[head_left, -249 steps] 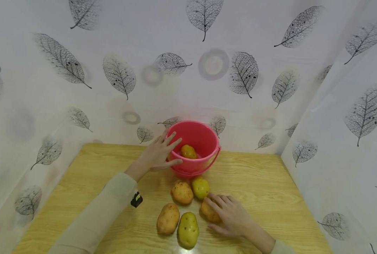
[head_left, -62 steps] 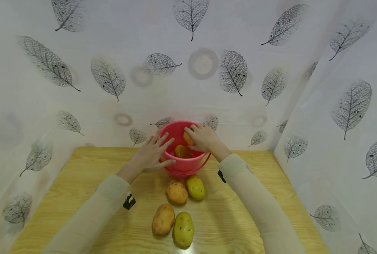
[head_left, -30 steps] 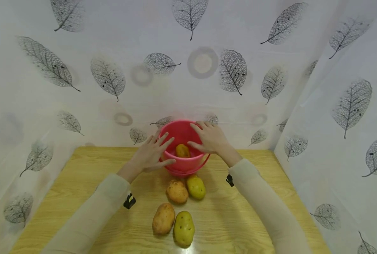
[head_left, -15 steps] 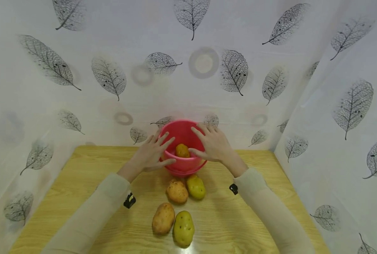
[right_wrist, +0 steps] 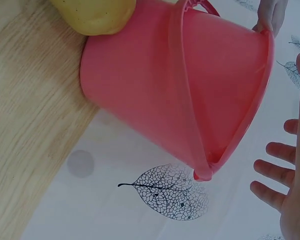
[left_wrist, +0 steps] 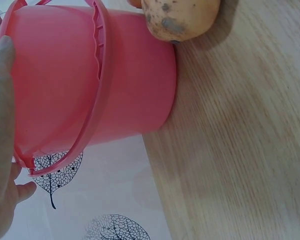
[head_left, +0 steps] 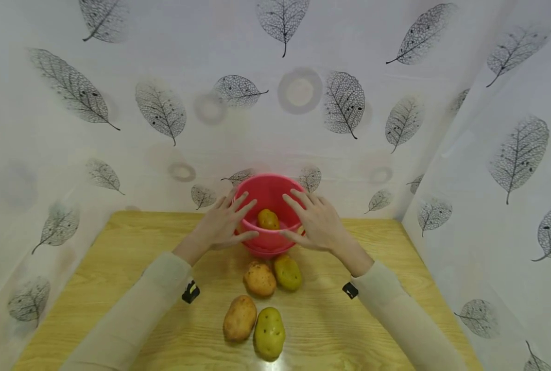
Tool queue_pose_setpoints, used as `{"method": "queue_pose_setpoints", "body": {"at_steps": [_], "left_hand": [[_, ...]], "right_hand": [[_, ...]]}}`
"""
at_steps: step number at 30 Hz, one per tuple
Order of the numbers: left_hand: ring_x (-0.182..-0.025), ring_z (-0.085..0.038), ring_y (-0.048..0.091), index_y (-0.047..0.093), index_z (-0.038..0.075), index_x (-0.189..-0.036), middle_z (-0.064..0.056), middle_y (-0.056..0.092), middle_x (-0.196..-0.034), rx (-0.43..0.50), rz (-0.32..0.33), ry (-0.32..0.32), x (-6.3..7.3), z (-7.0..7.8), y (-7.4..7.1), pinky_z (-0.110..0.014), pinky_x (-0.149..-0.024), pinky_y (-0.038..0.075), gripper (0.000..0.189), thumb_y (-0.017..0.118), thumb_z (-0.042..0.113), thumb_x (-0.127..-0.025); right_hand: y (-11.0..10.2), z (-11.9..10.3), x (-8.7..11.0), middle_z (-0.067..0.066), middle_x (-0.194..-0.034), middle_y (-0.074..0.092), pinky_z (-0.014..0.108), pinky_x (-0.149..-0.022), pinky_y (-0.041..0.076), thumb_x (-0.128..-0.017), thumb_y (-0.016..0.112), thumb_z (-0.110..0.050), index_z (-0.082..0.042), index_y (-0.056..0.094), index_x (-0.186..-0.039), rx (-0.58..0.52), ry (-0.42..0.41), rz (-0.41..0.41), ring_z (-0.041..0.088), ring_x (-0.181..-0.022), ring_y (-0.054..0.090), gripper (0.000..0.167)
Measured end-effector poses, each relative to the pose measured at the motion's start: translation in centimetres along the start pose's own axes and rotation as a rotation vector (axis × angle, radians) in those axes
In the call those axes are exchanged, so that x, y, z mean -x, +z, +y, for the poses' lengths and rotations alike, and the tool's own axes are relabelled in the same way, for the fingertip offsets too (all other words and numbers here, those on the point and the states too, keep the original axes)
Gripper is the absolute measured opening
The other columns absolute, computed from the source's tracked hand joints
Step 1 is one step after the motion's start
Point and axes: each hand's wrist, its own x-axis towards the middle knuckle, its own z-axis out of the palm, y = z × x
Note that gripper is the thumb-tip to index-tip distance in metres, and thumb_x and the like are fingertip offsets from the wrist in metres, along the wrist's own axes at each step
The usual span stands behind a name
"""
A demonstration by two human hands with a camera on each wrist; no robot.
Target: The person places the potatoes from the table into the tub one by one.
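Observation:
A pink bucket [head_left: 266, 242] stands at the far edge of the table, its mouth tilted towards me in the head view. One brownish-yellow potato [head_left: 268, 219] shows inside; the rest of the interior is partly hidden. My left hand [head_left: 217, 221] rests against the bucket's left rim with fingers spread and fairly straight. In the left wrist view its thumb [left_wrist: 5, 50] touches the rim. My right hand [head_left: 319, 221] hovers beside the right rim, fingers spread, holding nothing. The right wrist view shows a gap between its fingers [right_wrist: 275, 171] and the bucket.
In front of the bucket lie a tan potato [head_left: 259, 279] and a greenish-yellow potato [head_left: 288, 273]. Nearer to me are another tan potato [head_left: 240, 318] and a longer green-yellow one [head_left: 269, 334]. A leaf-patterned white sheet [head_left: 201, 165] hangs behind the wooden table [head_left: 373, 309].
My right hand took a potato from the table's right side, carried it into the bucket and let go. Since then it has drawn back right and towards me. The left hand stays at the rim.

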Motion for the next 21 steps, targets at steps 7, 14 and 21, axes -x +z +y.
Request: {"method": "queue_pose_setpoints", "body": {"at_steps": [7, 14, 21], "left_hand": [[-0.165, -0.047, 0.010, 0.029, 0.016, -0.168, -0.018, 0.023, -0.176, 0.011, 0.009, 0.002, 0.1, 0.0, -0.2, -0.063, -0.132, 0.026, 0.091, 0.050, 0.072, -0.099], [-0.165, -0.047, 0.012, 0.028, 0.017, -0.168, -0.018, 0.024, -0.176, -0.001, 0.011, 0.004, 0.0, -0.1, 0.0, -0.063, -0.131, 0.028, 0.091, 0.050, 0.072, -0.099], [-0.165, -0.046, 0.012, 0.029, 0.017, -0.168, -0.017, 0.024, -0.176, -0.012, 0.019, 0.011, -0.1, -0.3, 0.2, -0.062, -0.131, 0.028, 0.093, 0.047, 0.075, -0.099]], "right_hand": [[-0.4, -0.6, 1.3, 0.017, -0.156, 0.057, 0.054, -0.105, 0.058, -0.091, 0.064, -0.066, -0.009, 0.050, -0.156, 0.007, -0.022, 0.026, 0.039, -0.131, 0.063, 0.088], [-0.2, -1.0, 2.9, 0.015, -0.156, 0.058, 0.053, -0.104, 0.058, -0.093, 0.058, -0.070, -0.010, 0.053, -0.154, -0.001, -0.032, 0.062, 0.038, -0.130, 0.063, 0.086], [0.1, -1.6, 4.6, 0.016, -0.149, 0.063, 0.053, -0.101, 0.060, -0.101, 0.018, -0.080, -0.008, 0.059, -0.148, -0.012, -0.066, 0.157, 0.040, -0.127, 0.066, 0.095]]}}
